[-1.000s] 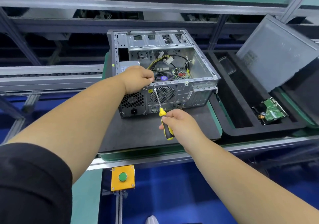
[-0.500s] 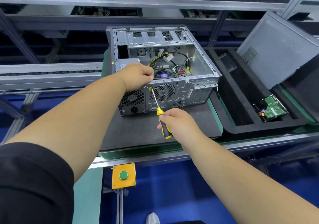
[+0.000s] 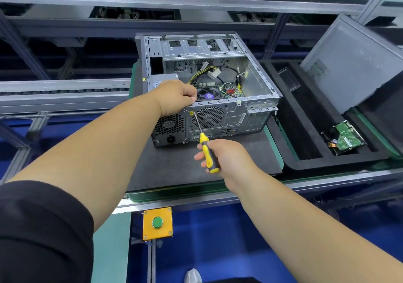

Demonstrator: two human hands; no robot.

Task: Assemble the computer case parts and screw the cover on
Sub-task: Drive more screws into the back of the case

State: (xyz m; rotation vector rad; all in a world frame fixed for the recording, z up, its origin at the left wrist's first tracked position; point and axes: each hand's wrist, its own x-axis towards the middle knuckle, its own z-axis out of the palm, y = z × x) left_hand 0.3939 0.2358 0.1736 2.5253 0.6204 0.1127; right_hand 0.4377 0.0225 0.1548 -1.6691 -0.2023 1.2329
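An open grey computer case [image 3: 257,79] lies on its side on a dark mat [image 3: 174,169], its rear panel facing me, with cables and a fan visible inside. My left hand [image 3: 176,98] grips the case's upper rear edge near the power supply, fingers curled over the rim. My right hand [image 3: 226,156] holds a yellow-and-black screwdriver [image 3: 206,151] by the handle. Its shaft slants up and left, and the tip touches the rear panel just below my left hand. The grey side cover [image 3: 353,64] leans tilted at the right.
A black foam tray [image 3: 305,162] sits right of the mat and holds a green hard drive [image 3: 346,138]. A yellow box with a green button [image 3: 157,222] hangs below the bench's front edge. Metal rails and conveyor framing run behind and to the left.
The view has shifted slightly. My right hand's fingers have loosened and shifted on the screwdriver handle, while the tip stays at the same spot on the rear panel. My left hand keeps its grip.
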